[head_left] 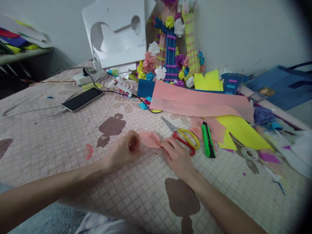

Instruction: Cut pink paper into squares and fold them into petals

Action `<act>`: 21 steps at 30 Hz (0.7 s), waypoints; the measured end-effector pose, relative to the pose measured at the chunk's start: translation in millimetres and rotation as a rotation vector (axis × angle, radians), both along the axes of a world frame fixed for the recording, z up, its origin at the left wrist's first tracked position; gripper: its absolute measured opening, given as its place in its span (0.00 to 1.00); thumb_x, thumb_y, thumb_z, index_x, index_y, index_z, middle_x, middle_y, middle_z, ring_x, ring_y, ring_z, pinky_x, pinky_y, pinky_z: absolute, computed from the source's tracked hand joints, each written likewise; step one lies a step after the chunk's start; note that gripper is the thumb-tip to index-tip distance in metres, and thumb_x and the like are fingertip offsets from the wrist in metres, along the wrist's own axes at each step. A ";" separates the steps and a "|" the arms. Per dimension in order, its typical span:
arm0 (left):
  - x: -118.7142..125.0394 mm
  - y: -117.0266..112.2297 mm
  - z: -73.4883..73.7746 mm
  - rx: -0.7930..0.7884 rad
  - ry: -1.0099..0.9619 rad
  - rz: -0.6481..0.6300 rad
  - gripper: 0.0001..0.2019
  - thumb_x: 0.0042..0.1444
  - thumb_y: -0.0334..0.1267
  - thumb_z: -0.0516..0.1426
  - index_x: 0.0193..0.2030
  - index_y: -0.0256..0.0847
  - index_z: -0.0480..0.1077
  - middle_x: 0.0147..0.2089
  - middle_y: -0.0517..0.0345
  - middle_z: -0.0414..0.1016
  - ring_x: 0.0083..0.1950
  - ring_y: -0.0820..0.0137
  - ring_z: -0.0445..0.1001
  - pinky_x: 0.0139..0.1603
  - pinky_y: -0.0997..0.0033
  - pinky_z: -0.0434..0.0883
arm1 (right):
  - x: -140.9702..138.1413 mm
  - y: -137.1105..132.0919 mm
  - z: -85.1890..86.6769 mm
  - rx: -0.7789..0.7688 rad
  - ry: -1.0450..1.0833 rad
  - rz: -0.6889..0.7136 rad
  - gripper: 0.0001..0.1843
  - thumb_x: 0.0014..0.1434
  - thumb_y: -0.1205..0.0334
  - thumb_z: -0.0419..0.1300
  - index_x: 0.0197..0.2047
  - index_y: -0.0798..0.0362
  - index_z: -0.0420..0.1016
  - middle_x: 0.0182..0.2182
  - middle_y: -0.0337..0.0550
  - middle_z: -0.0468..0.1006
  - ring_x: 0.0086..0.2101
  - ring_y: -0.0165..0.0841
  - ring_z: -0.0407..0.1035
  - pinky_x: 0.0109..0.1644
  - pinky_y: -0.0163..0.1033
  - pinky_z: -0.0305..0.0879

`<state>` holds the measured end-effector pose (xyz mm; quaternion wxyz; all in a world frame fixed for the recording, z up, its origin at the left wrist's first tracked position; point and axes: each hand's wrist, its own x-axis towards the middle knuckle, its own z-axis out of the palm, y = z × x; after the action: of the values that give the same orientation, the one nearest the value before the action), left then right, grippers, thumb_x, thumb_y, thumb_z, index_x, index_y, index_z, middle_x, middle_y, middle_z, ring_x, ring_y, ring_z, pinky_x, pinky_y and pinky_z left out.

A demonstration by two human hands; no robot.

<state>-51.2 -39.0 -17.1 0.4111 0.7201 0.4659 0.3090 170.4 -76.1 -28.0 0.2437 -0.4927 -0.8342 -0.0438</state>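
Observation:
A small piece of pink crepe paper (149, 139) lies between my hands, just above the tablecloth, its right end drawn to a narrow twist. My right hand (179, 157) pinches that narrow end between thumb and fingers. At the paper's wider left end is my left hand (128, 148), its fingers curled and the thumb apart from them. Whether its fingertips touch the paper edge I cannot tell. Scissors (185, 136) with red and yellow handles lie just beyond my right hand, slightly spread. A green box cutter (208, 141) rests to their right.
Behind the scissors lies a long pink paper strip (200, 99), with yellow paper (246, 130) beside it. A phone (83, 99), a hot glue gun (120, 86) and a power strip (89, 76) with cables are back left. Decorated paper guitars (171, 53) and a white foam board (117, 35) lean on the wall.

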 end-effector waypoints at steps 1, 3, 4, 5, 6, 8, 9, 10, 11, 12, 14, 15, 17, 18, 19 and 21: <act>-8.7 1.5 -1.1 0.209 0.095 0.024 0.12 0.49 0.33 0.60 0.39 0.38 0.63 0.34 0.60 0.68 0.34 0.72 0.68 0.34 0.70 0.67 | 1.2 -0.3 -0.9 -0.011 -0.011 0.006 0.09 0.61 0.72 0.53 0.41 0.53 0.72 0.37 0.44 0.75 0.36 0.33 0.71 0.28 0.34 0.64; -20.2 5.8 -2.4 0.521 0.243 -0.041 0.13 0.54 0.33 0.59 0.46 0.39 0.64 0.43 0.53 0.69 0.43 0.67 0.68 0.42 0.65 0.67 | 3.2 -0.4 -2.8 -0.037 -0.029 0.025 0.09 0.61 0.72 0.53 0.41 0.53 0.73 0.38 0.44 0.74 0.36 0.33 0.71 0.28 0.34 0.64; -22.9 8.2 -2.5 0.630 0.300 -0.116 0.12 0.57 0.33 0.57 0.47 0.39 0.64 0.46 0.51 0.69 0.47 0.66 0.67 0.45 0.64 0.66 | 3.9 -0.4 -3.6 -0.049 -0.036 0.034 0.09 0.61 0.72 0.53 0.41 0.53 0.73 0.38 0.44 0.74 0.37 0.33 0.71 0.29 0.34 0.65; -23.9 10.7 -2.1 0.714 0.348 -0.206 0.10 0.59 0.32 0.55 0.48 0.39 0.65 0.47 0.51 0.69 0.48 0.65 0.67 0.46 0.63 0.65 | 4.6 -0.5 -4.1 -0.057 -0.041 0.038 0.09 0.61 0.72 0.53 0.41 0.53 0.73 0.39 0.44 0.74 0.37 0.33 0.71 0.29 0.34 0.65; -23.5 12.9 -1.4 0.781 0.392 -0.297 0.07 0.61 0.32 0.53 0.46 0.40 0.65 0.46 0.52 0.70 0.47 0.66 0.67 0.47 0.63 0.64 | 5.1 -0.6 -4.4 -0.059 -0.042 0.032 0.09 0.61 0.72 0.53 0.42 0.53 0.73 0.39 0.44 0.74 0.37 0.33 0.71 0.29 0.34 0.65; -20.6 15.9 0.9 0.884 0.454 -0.445 0.05 0.64 0.30 0.50 0.41 0.39 0.67 0.42 0.55 0.72 0.44 0.68 0.68 0.49 0.62 0.61 | 6.0 -1.3 -4.1 -0.052 -0.045 0.001 0.09 0.61 0.70 0.54 0.43 0.52 0.72 0.41 0.44 0.74 0.37 0.33 0.71 0.27 0.34 0.64; -18.9 16.3 2.0 0.914 0.474 -0.493 0.07 0.64 0.30 0.49 0.39 0.39 0.67 0.41 0.57 0.72 0.43 0.69 0.68 0.50 0.61 0.60 | 6.4 -2.0 -3.7 -0.039 -0.049 -0.014 0.09 0.61 0.68 0.55 0.45 0.52 0.71 0.41 0.45 0.73 0.36 0.33 0.71 0.25 0.34 0.63; -17.3 16.1 2.8 0.929 0.488 -0.516 0.08 0.65 0.29 0.48 0.38 0.39 0.67 0.40 0.57 0.73 0.42 0.70 0.68 0.51 0.61 0.59 | 6.8 -3.0 -3.1 -0.020 -0.058 -0.023 0.09 0.61 0.67 0.55 0.45 0.52 0.71 0.41 0.45 0.73 0.35 0.33 0.71 0.24 0.34 0.62; -15.8 15.4 3.1 0.932 0.497 -0.521 0.09 0.65 0.29 0.47 0.38 0.39 0.68 0.39 0.58 0.73 0.42 0.70 0.68 0.51 0.61 0.59 | 7.2 -4.3 -2.6 0.000 -0.070 -0.021 0.09 0.62 0.66 0.55 0.46 0.52 0.70 0.41 0.45 0.73 0.34 0.33 0.70 0.23 0.34 0.62; -14.5 14.4 2.9 0.924 0.499 -0.513 0.09 0.65 0.29 0.47 0.37 0.39 0.68 0.39 0.57 0.73 0.41 0.70 0.68 0.50 0.62 0.58 | 7.7 -5.7 -2.2 0.015 -0.083 -0.003 0.08 0.62 0.65 0.55 0.45 0.53 0.70 0.40 0.45 0.73 0.34 0.33 0.70 0.23 0.34 0.62; -12.2 12.0 0.9 0.898 0.487 -0.483 0.08 0.64 0.29 0.49 0.36 0.38 0.68 0.38 0.58 0.73 0.40 0.70 0.68 0.48 0.63 0.59 | 8.3 -8.6 -1.4 0.024 -0.095 0.069 0.07 0.62 0.67 0.55 0.44 0.53 0.70 0.40 0.45 0.73 0.35 0.32 0.70 0.28 0.35 0.66; -11.2 11.1 -0.6 0.881 0.475 -0.468 0.08 0.64 0.29 0.49 0.36 0.38 0.68 0.37 0.58 0.74 0.39 0.70 0.68 0.47 0.64 0.59 | 8.4 -9.9 -1.1 0.017 -0.094 0.112 0.07 0.62 0.68 0.54 0.43 0.53 0.70 0.41 0.45 0.73 0.36 0.32 0.70 0.32 0.35 0.68; -9.6 9.8 -3.7 0.832 0.453 -0.449 0.07 0.63 0.30 0.50 0.36 0.38 0.67 0.36 0.58 0.74 0.39 0.70 0.68 0.45 0.64 0.59 | 8.0 -11.5 -0.7 -0.013 -0.095 0.182 0.08 0.62 0.70 0.53 0.42 0.53 0.70 0.42 0.46 0.73 0.38 0.33 0.70 0.38 0.38 0.70; -9.0 9.4 -4.8 0.802 0.440 -0.441 0.07 0.63 0.30 0.50 0.36 0.38 0.67 0.36 0.58 0.74 0.39 0.70 0.69 0.45 0.65 0.59 | 7.6 -11.9 -0.5 -0.028 -0.099 0.203 0.09 0.62 0.71 0.52 0.42 0.53 0.71 0.42 0.47 0.74 0.38 0.34 0.70 0.39 0.39 0.70; -8.6 9.1 -5.6 0.765 0.428 -0.432 0.06 0.63 0.30 0.50 0.38 0.39 0.67 0.37 0.57 0.74 0.39 0.70 0.69 0.45 0.65 0.60 | 7.0 -11.8 -0.3 -0.045 -0.105 0.215 0.09 0.62 0.72 0.52 0.41 0.53 0.71 0.42 0.47 0.74 0.38 0.34 0.70 0.39 0.39 0.71; -8.5 8.6 -5.7 0.693 0.394 -0.395 0.04 0.62 0.30 0.51 0.40 0.38 0.67 0.39 0.56 0.74 0.41 0.69 0.70 0.45 0.65 0.61 | 5.9 -11.1 0.1 -0.079 -0.105 0.219 0.10 0.62 0.72 0.51 0.40 0.53 0.72 0.40 0.47 0.74 0.38 0.35 0.71 0.39 0.41 0.71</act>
<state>-59.7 -30.4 -22.8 0.1001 0.9356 0.2578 0.2195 176.3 -87.2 -27.9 0.1832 -0.4050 -0.8957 -0.0097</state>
